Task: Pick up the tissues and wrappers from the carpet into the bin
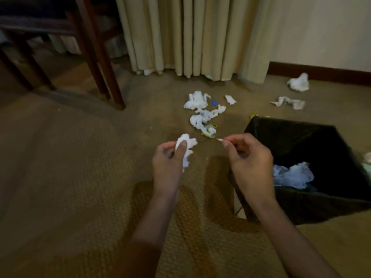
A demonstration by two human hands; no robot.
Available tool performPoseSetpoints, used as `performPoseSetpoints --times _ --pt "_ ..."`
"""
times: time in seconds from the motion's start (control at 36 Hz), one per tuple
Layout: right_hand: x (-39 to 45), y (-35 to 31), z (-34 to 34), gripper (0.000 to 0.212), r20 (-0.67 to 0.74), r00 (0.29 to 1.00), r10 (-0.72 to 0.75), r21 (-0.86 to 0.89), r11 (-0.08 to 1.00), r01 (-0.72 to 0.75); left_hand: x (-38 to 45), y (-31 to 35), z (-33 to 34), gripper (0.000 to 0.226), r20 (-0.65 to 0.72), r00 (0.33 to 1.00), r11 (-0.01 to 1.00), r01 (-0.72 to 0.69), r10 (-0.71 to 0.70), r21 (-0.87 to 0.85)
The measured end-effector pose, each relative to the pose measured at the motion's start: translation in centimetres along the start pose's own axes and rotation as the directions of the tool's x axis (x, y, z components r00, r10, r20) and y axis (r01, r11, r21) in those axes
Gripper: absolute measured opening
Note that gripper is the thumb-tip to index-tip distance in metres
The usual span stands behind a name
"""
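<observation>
My left hand (167, 163) is closed around a crumpled white tissue (186, 145) above the brown carpet (80, 177). My right hand (249, 157) pinches a tiny pale scrap (219, 139) between thumb and forefinger, just left of the black bin (313, 205). White tissues (293, 175) lie inside the bin. On the carpet ahead lie several crumpled tissues (196, 101), a twisted tissue (204, 116), a yellow-edged wrapper (209, 131) and a small blue wrapper (214, 102). More tissues (298, 83) lie far right by the wall.
A dark wooden chair (96, 57) stands at the left rear. Beige curtains (190, 37) hang to the floor behind the litter. A dark skirting board (321, 74) runs along the right wall. A flattened tissue (289, 102) lies beyond the bin.
</observation>
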State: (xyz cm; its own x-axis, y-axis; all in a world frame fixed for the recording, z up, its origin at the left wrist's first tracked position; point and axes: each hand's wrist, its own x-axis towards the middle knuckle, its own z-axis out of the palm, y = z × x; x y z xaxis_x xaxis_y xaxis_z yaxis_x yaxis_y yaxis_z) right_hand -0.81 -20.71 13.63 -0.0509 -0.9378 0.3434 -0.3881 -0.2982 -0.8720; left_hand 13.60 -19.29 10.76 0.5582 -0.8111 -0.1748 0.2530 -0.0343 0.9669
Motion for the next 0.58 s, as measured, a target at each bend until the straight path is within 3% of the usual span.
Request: performPoseSetpoints --times 0.22,0.36,0.47,0.58 --pt "0.3 2.2 -9.3 0.011 -0.086 0.995 -0.055 -0.269 0.963 0.03 -5.5 2.7 6.9 0.022 0.261 0.964 0.978 -0.098 0.048 0.182" --pt "0.5 5.1 -12.8 0.009 -0.028 0.999 -0.026 -0.461 0.888 0.01 -7.2 2.6 11.3 0.019 0.355 0.933 0.942 -0.172 0.061 0.29" --pt "0.6 7.0 -14.8 0.026 0.07 0.989 0.133 -0.529 0.845 -0.076 -8.1 1.3 14.2 0.025 0.457 0.889 0.849 -0.266 0.033 0.456" --pt "0.1 8.0 -17.2 0.028 0.105 0.99 0.092 -0.533 0.846 -0.022 -9.0 0.5 15.4 0.036 0.549 0.833 0.726 -0.338 -0.065 0.599"
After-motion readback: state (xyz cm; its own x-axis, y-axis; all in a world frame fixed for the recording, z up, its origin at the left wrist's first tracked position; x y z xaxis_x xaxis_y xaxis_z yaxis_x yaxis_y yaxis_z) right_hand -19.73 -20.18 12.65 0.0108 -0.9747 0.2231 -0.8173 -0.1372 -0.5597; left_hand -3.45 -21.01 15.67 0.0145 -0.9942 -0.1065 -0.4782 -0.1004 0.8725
